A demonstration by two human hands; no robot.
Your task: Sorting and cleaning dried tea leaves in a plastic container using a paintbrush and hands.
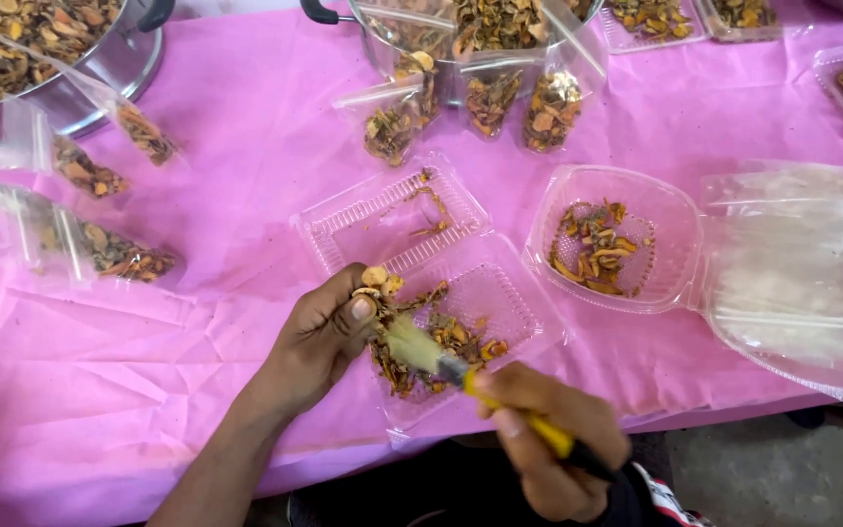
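Note:
My left hand [324, 337] pinches several small dried brown and orange pieces [379, 285] over an open clear plastic clamshell container [500, 293]. My right hand [548, 439] grips a yellow-handled brush [461, 371]. Its pale bristles touch the pieces held by the left fingers. More dried pieces [441, 342] lie in the container half under both hands. The other half [382, 220] holds only a few scraps.
A pink cloth [226, 146] covers the table. A second clear container [602, 239] with dried pieces lies to the right beside a stack of clear bags [797, 263]. Filled small bags [490, 102] lean on a metal pot [421, 49]. Another pot [100, 59] and bags [100, 249] are at left.

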